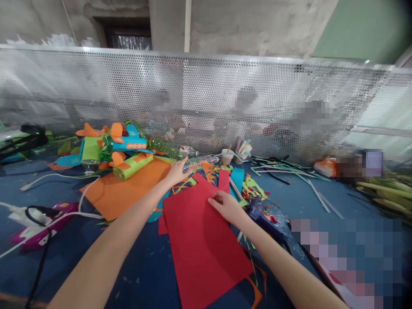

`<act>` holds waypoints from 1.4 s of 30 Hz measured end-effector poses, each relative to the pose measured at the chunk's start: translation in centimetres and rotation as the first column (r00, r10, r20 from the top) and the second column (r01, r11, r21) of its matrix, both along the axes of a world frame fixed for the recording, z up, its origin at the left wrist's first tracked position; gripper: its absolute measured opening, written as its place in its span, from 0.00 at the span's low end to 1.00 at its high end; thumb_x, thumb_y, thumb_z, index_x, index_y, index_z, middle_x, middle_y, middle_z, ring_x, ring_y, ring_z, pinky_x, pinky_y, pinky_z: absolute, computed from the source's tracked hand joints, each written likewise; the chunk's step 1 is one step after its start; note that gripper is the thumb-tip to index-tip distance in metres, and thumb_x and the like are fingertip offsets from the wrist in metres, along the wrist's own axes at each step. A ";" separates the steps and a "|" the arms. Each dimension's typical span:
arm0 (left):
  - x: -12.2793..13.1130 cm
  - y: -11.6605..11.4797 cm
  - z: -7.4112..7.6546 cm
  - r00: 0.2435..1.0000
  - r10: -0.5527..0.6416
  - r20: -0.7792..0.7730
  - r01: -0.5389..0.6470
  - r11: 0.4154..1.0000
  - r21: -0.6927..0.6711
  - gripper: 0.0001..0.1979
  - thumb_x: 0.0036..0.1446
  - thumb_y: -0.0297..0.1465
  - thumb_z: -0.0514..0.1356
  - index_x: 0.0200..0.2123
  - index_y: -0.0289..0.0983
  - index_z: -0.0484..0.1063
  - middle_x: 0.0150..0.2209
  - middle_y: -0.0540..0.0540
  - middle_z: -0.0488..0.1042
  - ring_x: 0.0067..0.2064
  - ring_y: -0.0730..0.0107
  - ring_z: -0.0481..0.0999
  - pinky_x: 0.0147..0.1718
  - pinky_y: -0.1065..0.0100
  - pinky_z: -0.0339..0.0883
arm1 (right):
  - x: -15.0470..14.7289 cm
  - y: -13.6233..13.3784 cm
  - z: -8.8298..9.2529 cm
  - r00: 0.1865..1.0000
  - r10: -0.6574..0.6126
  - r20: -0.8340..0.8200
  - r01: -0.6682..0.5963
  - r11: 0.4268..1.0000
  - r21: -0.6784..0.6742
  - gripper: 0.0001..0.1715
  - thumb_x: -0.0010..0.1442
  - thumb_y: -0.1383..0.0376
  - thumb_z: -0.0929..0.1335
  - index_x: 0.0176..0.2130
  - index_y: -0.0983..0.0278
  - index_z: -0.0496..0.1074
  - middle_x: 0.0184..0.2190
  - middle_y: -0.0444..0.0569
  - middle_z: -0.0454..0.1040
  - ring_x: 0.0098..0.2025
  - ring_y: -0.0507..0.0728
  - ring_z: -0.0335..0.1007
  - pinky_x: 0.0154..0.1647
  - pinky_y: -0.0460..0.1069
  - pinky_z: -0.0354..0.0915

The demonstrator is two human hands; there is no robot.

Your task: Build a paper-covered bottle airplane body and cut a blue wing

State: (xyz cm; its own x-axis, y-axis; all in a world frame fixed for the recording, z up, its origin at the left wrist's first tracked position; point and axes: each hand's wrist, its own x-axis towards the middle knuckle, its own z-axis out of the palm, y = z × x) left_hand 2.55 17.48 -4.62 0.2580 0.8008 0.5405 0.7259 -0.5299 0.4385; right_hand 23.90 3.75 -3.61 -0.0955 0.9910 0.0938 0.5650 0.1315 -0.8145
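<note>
A large red paper sheet (199, 240) lies on the blue table (64, 266) in front of me. My right hand (227, 207) rests on its far right edge, fingers closed in a pinch on the sheet. My left hand (178, 171) reaches further back, fingers curled around the end of a clear plastic bottle (201, 162) lying on its side. An orange paper sheet (128, 189) lies left of the red one. Smaller red strips (224, 179) and a blue piece (237, 177) sit beyond my right hand.
Paper-and-bottle toy planes (112, 148) stand at the back left. A purple glue gun (38, 227) with white cables lies at left. Cups of sticks (236, 154), paper scraps, long strips (289, 171) and green stalks (386, 193) lie toward the right. A perforated metal screen (206, 98) closes the back.
</note>
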 end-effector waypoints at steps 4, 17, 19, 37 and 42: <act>0.3 0.1 -1.0 1.000 0.023 0.011 -0.023 0.998 0.065 0.32 0.49 0.33 0.61 0.57 0.34 0.55 0.53 0.35 0.62 0.56 0.52 0.61 0.53 0.53 0.56 | -0.2 -0.3 -0.5 0.996 0.009 0.088 -0.020 0.992 0.123 0.08 0.50 0.60 0.65 0.27 0.61 0.62 0.21 0.42 0.67 0.25 0.54 0.66 0.27 0.48 0.59; -0.2 -4.4 1.9 0.949 -0.260 0.177 0.245 0.964 0.100 0.30 0.52 0.36 0.60 0.57 0.41 0.54 0.55 0.40 0.58 0.55 0.59 0.63 0.51 0.57 0.62 | 0.3 -0.7 1.3 0.949 -0.187 0.255 -0.036 0.737 0.675 0.06 0.57 0.68 0.62 0.34 0.62 0.68 0.58 0.54 0.58 0.59 0.62 0.52 0.57 0.60 0.53; -0.4 -5.5 1.9 0.930 -0.273 0.246 0.280 0.960 0.003 0.31 0.50 0.38 0.60 0.57 0.41 0.54 0.53 0.40 0.62 0.53 0.60 0.66 0.48 0.58 0.66 | 0.6 -0.7 1.3 0.928 -0.232 0.292 -0.050 0.698 0.714 0.09 0.57 0.70 0.62 0.35 0.62 0.70 0.59 0.53 0.56 0.59 0.62 0.52 0.58 0.61 0.53; -1.9 -6.5 -0.6 0.765 -0.229 0.602 0.417 0.888 -0.193 0.30 0.50 0.37 0.62 0.55 0.39 0.56 0.50 0.40 0.65 0.49 0.61 0.70 0.48 0.58 0.64 | 0.4 -0.6 0.8 0.936 -0.174 0.307 -0.061 0.778 0.625 0.10 0.60 0.67 0.59 0.35 0.63 0.68 0.35 0.52 0.71 0.41 0.59 0.66 0.44 0.54 0.63; -1.6 -6.8 0.2 0.718 -0.225 0.659 0.450 0.872 -0.192 0.30 0.50 0.38 0.61 0.55 0.41 0.55 0.52 0.40 0.64 0.52 0.61 0.67 0.51 0.57 0.62 | 0.1 -0.9 1.5 0.997 -0.067 -0.049 0.081 0.895 0.439 0.10 0.61 0.59 0.58 0.36 0.61 0.64 0.32 0.49 0.71 0.34 0.56 0.68 0.36 0.49 0.63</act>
